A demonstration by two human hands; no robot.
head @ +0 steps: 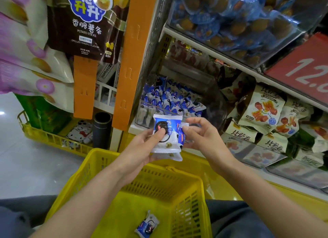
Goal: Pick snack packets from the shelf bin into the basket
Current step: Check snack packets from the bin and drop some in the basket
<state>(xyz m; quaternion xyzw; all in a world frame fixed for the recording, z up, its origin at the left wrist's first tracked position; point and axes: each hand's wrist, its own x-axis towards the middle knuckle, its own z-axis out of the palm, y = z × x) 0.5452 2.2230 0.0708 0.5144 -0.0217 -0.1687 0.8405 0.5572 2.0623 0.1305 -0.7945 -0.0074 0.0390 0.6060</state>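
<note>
stacked snack packets (166, 140) sit gripped in the left hand (147, 145) above the yellow basket (106, 156) holding a loose packet (147, 223), the right hand (200, 136) pinching a half-hidden packet (181, 135) beside them, clear shelf bin (170, 99) behind, pale glossy floor (26, 158) at left, red price sign (301, 65) cut off.

A lone packet (147, 223) lies in the basket (159, 182), near its front edge. Above its far rim, left hand (142, 143) and right hand (197, 134) grip the held packets (167, 142) between them, before the shelf bin (140, 115).
</note>
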